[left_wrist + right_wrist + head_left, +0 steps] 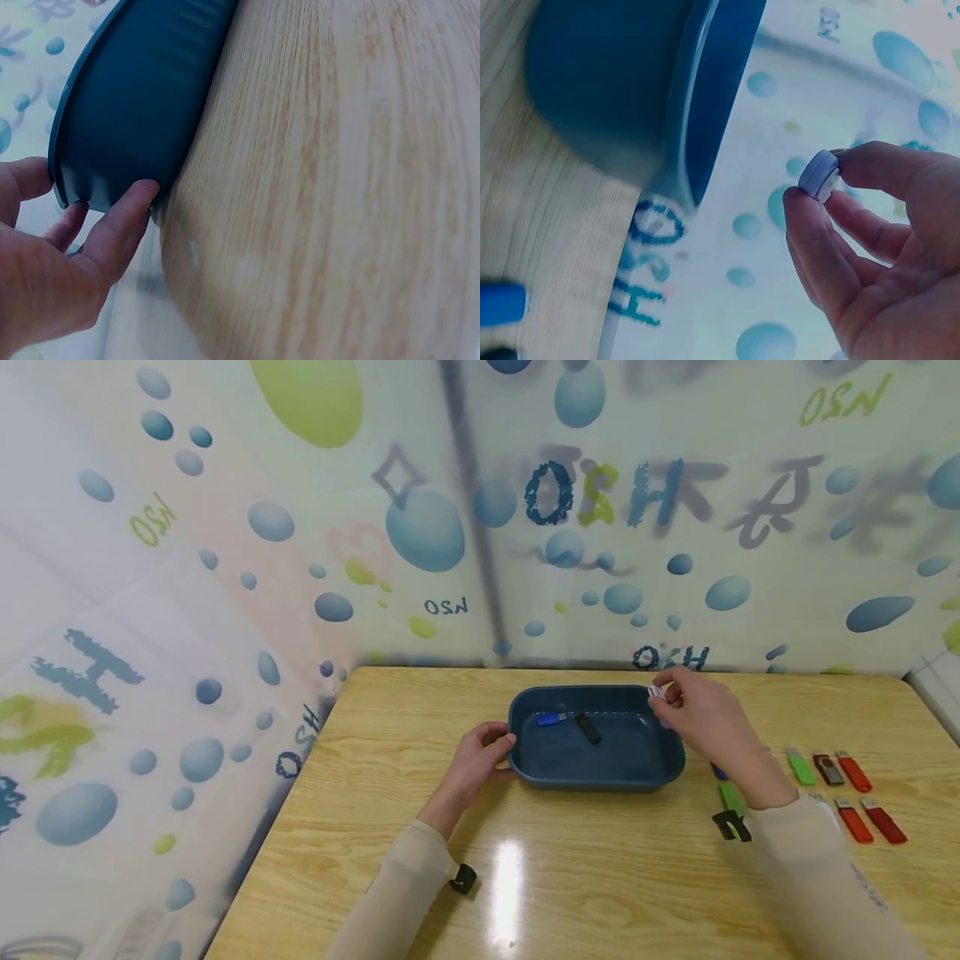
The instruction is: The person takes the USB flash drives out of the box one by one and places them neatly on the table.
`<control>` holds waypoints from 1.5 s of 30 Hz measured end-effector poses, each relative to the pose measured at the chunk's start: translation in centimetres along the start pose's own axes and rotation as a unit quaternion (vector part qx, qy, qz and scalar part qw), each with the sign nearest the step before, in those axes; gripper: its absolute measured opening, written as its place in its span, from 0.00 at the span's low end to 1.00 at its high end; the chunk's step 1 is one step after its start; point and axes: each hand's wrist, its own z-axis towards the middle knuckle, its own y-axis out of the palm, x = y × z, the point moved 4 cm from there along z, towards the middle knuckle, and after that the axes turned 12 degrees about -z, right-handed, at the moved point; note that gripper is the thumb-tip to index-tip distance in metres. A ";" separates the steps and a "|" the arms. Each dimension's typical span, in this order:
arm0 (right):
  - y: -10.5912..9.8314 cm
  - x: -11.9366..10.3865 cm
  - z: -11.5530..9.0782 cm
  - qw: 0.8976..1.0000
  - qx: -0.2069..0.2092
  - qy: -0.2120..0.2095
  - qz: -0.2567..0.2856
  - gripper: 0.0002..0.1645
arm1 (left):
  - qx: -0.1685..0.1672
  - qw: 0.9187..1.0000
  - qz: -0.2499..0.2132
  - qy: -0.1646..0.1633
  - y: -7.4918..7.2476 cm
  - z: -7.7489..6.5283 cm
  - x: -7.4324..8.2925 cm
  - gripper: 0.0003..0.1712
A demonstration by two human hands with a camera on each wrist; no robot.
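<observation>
A dark blue rectangular tray (600, 777) stands on the table, with a blue USB flash drive (551, 719) and a black USB flash drive (588, 728) lying inside. At the tray's left end, my left hand (476, 758) holds the outer wall, its digits (124, 217) spread between rim and base. My right hand (708, 718) is over the tray's back right corner. Between thumb and fingers it pinches a small white USB flash drive (819, 177), seen nearly end-on in the right wrist view.
Right of the tray lie several more flash drives, among them green (800, 767), brown-and-silver (828, 768) and red (855, 771) ones, some partly behind my right forearm. A patterned curtain (420, 635) hangs along the table's back edge. Black straps (463, 879) hang by both wrists.
</observation>
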 end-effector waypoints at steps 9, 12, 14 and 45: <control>-0.1 4.0 0.6 1.000 -0.016 0.025 -0.002 0.24 | 0.001 1.000 0.001 -0.001 0.0 -0.1 0.1 0.21; 0.3 5.1 1.0 0.999 -0.030 0.041 -0.009 0.24 | 0.001 1.000 0.001 -0.001 0.0 -0.1 0.0 0.21; 0.5 5.7 1.2 0.998 -0.038 0.051 -0.014 0.23 | 0.000 1.000 0.000 -0.001 0.0 -0.1 0.1 0.21; 4.0 10.4 3.3 0.978 -0.157 0.097 -0.094 0.19 | -0.003 1.000 -0.006 0.001 0.0 0.0 -0.1 0.22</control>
